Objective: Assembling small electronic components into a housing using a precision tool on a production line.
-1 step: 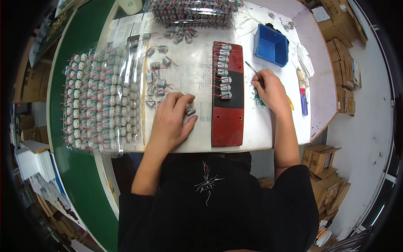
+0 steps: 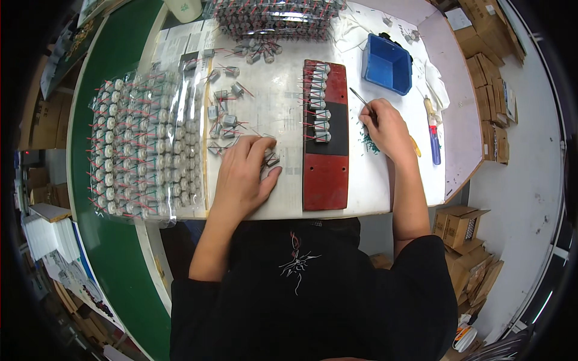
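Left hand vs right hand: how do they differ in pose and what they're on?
The left hand lies palm down on the white table, fingertips over a few loose small motors; the right hand is curled in a pinch. The left hand holds no tool; the right hand grips a thin metal tool. The left hand sits left of the red and black board, the right hand on its other side. Both are bare.

One red board (image 2: 326,174), one blue bin (image 2: 385,65), eight motors (image 2: 319,103) on it (roughly).
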A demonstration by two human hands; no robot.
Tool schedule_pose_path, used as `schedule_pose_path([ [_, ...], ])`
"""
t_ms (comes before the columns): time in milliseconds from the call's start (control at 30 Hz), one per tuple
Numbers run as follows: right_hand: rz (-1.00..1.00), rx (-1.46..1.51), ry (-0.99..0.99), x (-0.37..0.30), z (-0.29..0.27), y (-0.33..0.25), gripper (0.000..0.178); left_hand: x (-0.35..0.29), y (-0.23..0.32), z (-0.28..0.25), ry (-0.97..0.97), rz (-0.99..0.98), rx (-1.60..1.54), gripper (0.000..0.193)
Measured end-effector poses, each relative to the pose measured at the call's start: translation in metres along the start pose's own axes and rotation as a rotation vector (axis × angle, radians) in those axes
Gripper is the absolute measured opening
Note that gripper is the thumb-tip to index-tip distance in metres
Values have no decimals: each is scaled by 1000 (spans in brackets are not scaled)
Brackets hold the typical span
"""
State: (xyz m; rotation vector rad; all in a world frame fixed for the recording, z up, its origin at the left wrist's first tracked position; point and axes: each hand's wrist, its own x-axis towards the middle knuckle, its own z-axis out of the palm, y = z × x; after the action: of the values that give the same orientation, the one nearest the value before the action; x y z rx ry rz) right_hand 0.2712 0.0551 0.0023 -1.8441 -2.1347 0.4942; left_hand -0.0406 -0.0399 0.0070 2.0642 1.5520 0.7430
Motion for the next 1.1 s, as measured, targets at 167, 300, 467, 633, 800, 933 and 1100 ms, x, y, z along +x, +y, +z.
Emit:
schedule_pose_path([
  [167, 65, 112, 39, 0, 0, 4, 13, -4, -7, 4, 43, 143, 112, 37],
  [300, 116, 369, 63, 2, -6, -1, 14, -4, -9, 4, 73, 211, 120, 36],
  [467, 111, 492, 74, 3, -1, 7, 14, 3, -4, 3, 123, 263, 36, 31],
  [633, 130, 687, 89, 2, -2, 12, 15, 13, 17, 14, 145, 345, -66, 27],
  [800, 23, 672, 115, -6, -6, -8, 13, 29, 33, 35, 24, 461, 12, 29],
  [933, 9, 874, 15, -17, -11, -22, 11, 31, 41, 39, 116, 411, 20, 30],
  [1100, 55, 1164, -181, -39, -15, -46, 10, 31, 49, 31, 224, 319, 12, 26],
])
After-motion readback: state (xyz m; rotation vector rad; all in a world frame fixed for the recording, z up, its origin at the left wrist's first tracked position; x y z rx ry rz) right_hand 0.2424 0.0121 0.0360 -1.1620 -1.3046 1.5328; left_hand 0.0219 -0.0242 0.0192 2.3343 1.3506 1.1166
